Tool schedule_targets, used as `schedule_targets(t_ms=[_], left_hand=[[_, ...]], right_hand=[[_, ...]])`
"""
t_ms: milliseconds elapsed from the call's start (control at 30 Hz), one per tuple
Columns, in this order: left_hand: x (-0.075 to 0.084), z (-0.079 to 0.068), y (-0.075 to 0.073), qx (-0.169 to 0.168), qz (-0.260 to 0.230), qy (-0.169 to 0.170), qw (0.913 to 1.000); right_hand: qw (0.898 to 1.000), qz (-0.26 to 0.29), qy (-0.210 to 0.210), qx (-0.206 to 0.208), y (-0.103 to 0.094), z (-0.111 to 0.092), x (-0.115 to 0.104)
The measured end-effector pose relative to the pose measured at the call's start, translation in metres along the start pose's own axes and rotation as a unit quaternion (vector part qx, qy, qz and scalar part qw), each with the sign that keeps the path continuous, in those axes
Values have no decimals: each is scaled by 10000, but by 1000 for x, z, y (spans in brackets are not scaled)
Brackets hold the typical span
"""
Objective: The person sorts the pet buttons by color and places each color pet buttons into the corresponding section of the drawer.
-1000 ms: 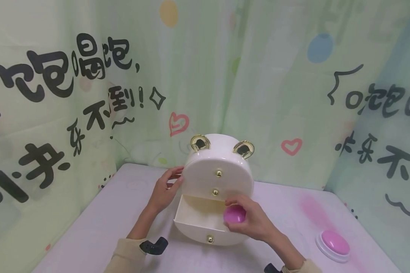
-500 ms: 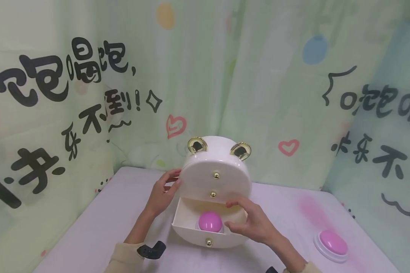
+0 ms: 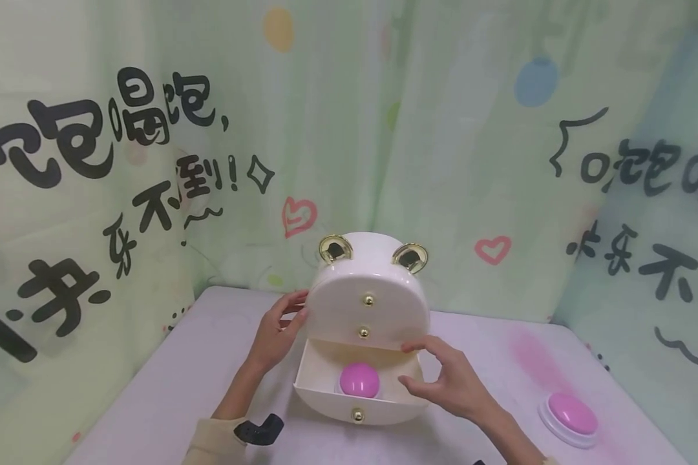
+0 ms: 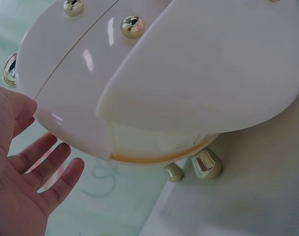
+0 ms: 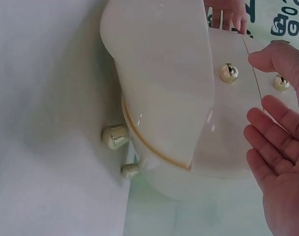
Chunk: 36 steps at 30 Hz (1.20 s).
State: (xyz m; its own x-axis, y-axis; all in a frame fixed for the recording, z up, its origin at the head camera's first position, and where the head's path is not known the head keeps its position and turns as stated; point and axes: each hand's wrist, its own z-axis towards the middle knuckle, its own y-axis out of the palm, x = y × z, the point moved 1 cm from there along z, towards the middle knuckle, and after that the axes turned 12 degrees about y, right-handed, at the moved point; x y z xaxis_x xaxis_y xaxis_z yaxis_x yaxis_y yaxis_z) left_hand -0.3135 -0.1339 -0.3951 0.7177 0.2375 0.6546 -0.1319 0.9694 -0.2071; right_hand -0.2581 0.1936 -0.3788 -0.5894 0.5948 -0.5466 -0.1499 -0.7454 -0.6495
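A white rounded box (image 3: 337,313) with gold-rimmed ears and gold knobs stands on the table, its bottom drawer (image 3: 391,413) pulled out. Inside the drawer sits a round thing with a glossy pink dome (image 3: 359,380) and a pale base, partly hidden by the drawer front. My left hand (image 3: 274,332) touches the left side of the box with loose fingers; in the left wrist view the thumb (image 4: 24,105) meets its edge. My right hand (image 3: 450,382) is at the drawer's right side, thumb and fingers spread apart, holding nothing.
A second pink-domed round thing (image 3: 571,413) on a white base lies on the table (image 3: 483,361) at the right. A printed curtain (image 3: 454,161) hangs behind and along both sides. Gold feet (image 5: 115,136) carry the box.
My right hand has let go of the pink-domed thing, which now sits in the drawer. That hand has since drawn back a little to the right. The left hand stays at the box.
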Motion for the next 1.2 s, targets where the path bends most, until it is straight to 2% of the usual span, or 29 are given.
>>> schedule_targets(t_ms=[400, 500, 767, 1200], left_hand=[[-4, 5, -2, -24, 55, 87, 9999], [-3, 4, -2, -15, 62, 115, 9999], [-3, 2, -2, -60, -23, -74, 10000], [-3, 0, 0, -108, 93, -57, 9999]], right_hand=[[9986, -334, 87, 397, -23, -7, 11], [9980, -430, 195, 425, -27, -11, 15], [9956, -687, 479, 424, -32, -19, 25], [9905, -914, 847, 575, -43, -38, 57]])
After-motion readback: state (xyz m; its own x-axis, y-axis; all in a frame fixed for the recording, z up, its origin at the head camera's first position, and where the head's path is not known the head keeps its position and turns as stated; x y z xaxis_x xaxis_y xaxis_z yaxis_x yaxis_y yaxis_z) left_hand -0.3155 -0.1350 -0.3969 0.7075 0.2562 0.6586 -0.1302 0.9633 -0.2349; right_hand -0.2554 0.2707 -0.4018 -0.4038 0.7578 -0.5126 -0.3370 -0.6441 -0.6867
